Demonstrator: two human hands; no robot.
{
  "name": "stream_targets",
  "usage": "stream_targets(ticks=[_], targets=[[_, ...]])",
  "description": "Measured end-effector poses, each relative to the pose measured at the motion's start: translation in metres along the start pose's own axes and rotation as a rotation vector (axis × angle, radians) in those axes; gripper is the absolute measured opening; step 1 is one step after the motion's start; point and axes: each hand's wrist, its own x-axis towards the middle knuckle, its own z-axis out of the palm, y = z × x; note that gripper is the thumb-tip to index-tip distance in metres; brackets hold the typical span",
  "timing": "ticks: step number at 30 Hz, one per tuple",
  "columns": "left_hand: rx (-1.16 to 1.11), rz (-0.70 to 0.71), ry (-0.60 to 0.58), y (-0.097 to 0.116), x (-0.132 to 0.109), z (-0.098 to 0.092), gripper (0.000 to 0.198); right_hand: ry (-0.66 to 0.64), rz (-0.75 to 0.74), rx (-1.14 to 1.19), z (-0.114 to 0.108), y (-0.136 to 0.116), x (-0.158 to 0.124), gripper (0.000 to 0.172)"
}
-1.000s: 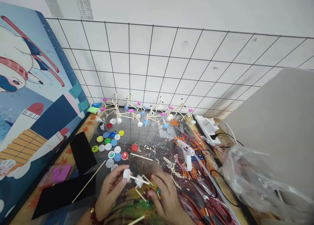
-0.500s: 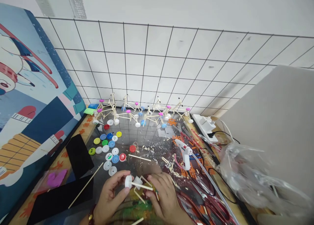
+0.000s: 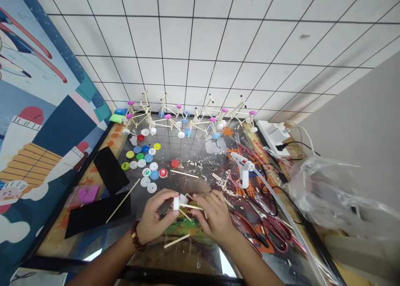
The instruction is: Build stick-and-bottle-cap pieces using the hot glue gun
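My left hand [image 3: 154,217] is closed, pinching a white bottle cap [image 3: 176,203] between thumb and fingers. A thin wooden stick [image 3: 190,206] runs from the cap's face toward my right hand [image 3: 214,214]. That hand is closed on the stick's far end, its fingertips partly hiding it. Behind them a second white cap [image 3: 183,199] and more short sticks show between the hands; how they join is hard to see. Below lies a loose wooden stick [image 3: 176,241] on the glossy dark tabletop [image 3: 146,252].
Several small stick-and-cap bicycle models [image 3: 187,121] line the wall. Coloured bottle caps [image 3: 154,175] lie at left beside black sheets [image 3: 111,169]. At right are a white glue gun [image 3: 243,169], red-handled scissors [image 3: 276,232], a power strip [image 3: 273,136] and a plastic bag [image 3: 328,198].
The head view has tilted down, showing more of the forearms and the table's near edge. Both hands still hold the cap and stick, with the cap now turned more edge-on.
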Motion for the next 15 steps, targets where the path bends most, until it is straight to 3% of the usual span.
stream_targets(ticks=[4,11,15], targets=[[0.100,0.077,-0.029,0.0044,0.0026,0.0021,0.036,-0.036,-0.024,-0.002,0.0003,0.0000,-0.0006,0.026],[0.130,0.128,-0.015,0.0090,0.0045,0.0051,0.036,-0.018,-0.051,-0.042,-0.0018,0.0007,-0.0009,0.035],[0.131,0.156,0.005,0.0101,0.0037,0.0071,0.035,0.014,-0.024,-0.095,-0.0017,-0.0008,0.0014,0.031]])
